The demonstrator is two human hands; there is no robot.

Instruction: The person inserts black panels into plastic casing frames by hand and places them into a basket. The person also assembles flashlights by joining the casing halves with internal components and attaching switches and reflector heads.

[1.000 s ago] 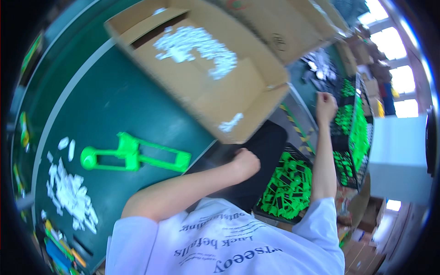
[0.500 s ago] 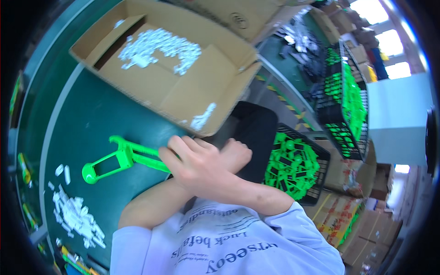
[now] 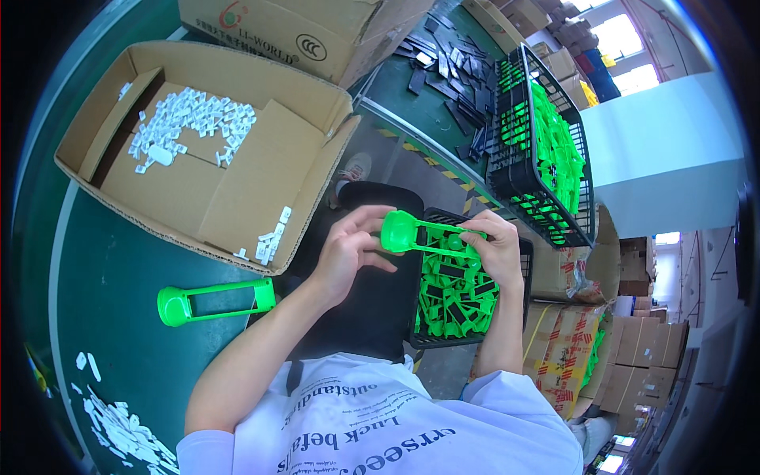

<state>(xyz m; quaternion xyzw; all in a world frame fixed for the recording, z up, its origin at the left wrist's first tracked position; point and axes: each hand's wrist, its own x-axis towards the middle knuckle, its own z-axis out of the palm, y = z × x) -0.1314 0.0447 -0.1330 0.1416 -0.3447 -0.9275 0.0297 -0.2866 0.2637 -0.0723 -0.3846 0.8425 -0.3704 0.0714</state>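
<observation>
I hold a bright green plastic frame [image 3: 401, 231] with a rounded end and a long open slot, above a basket of similar parts. My right hand [image 3: 499, 252] pinches its narrow right end between thumb and fingers. My left hand [image 3: 346, 249] is at the rounded end, with fingertips against it and partly hidden behind it; its thumb sticks out below. A second green frame [image 3: 229, 312] lies on the green table by my left forearm, its rounded end to the left. Under the held frame stands the black basket [image 3: 413, 313] full of green parts with dark strips.
An open cardboard box [image 3: 261, 186] with small white pieces stands on the green table [image 3: 127, 253]. A pile of white strips [image 3: 127, 431] lies near left. Beyond are black strips [image 3: 451, 67] and another black crate [image 3: 514, 178] of green parts. Cartons [image 3: 645, 348] stack up at right.
My forearms, crossed before, are now apart. The green frame at left now lies free on the table, and both hands have another one over the basket. The view has shifted.
</observation>
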